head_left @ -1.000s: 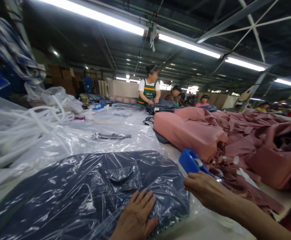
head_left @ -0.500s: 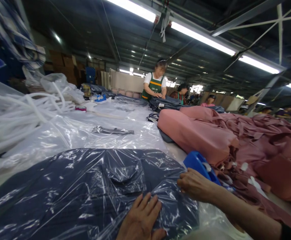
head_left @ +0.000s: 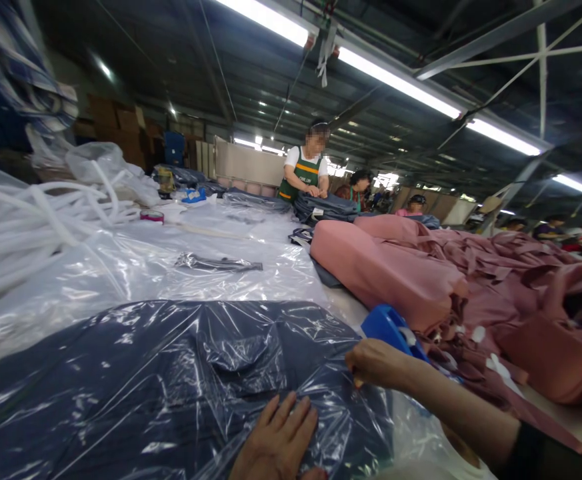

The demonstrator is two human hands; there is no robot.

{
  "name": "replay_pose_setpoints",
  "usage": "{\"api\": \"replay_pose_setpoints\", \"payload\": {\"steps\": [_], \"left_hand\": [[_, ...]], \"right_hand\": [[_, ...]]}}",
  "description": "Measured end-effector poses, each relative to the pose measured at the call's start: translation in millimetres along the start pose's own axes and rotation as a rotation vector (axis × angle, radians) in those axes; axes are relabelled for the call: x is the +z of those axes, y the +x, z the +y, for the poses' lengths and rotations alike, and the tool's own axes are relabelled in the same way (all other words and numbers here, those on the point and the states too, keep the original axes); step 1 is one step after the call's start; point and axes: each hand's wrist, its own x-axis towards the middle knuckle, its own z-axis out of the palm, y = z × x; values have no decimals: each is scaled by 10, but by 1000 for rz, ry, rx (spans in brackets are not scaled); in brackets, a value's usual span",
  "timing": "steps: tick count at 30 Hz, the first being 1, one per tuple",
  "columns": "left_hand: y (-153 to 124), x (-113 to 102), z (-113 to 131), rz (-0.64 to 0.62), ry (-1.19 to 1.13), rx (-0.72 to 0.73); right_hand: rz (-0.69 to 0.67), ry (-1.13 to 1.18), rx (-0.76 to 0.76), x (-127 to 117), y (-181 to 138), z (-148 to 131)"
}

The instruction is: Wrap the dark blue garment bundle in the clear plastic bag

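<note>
— What is seen at the left of the table [head_left: 341,301]?

— A tangle of white plastic tubing [head_left: 25,227] is heaped there, and a sheet of clear plastic film [head_left: 171,267] is spread beside it.

— And nearer the front?

— A dark navy folded garment in a clear plastic bag [head_left: 161,380] is laid flat at the near edge. It is pressed down by the left hand [head_left: 278,443], opened flat with fingers spread.

— And the right hand?

— The bag's right edge is pinched by the right hand [head_left: 375,363], closed on the film. A blue plastic tape dispenser [head_left: 388,327] is found just behind it, and a heap of pink cloth [head_left: 471,280] beyond. A person in a green apron [head_left: 305,175] is seen far back.
</note>
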Motion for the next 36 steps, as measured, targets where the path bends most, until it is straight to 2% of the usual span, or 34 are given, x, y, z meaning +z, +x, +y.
{"api": "replay_pose_setpoints", "payload": {"steps": [3,8,13,22,27,32,34,36], "left_hand": [[-37,94,10,133,8,-54],[-2,7,-80,36,130,112],[-12,-5,-120,17,171,149],[74,-50,-107,71,136,127],[93,-62,-110,79,125,133],[84,-74,-98,56,124,124],[67,-75,-91,43,109,115],[49,-77,-81,13,87,102]], "right_hand": [[-23,55,19,-25,57,39],[-94,188,26,24,179,164],[-160,355,42,125,251,263],[-48,455,51,223,293,360],[28,426,139,283,309,363],[6,402,221,304,325,326],[56,370,253,291,310,317],[170,320,284,270,256,303]]}}
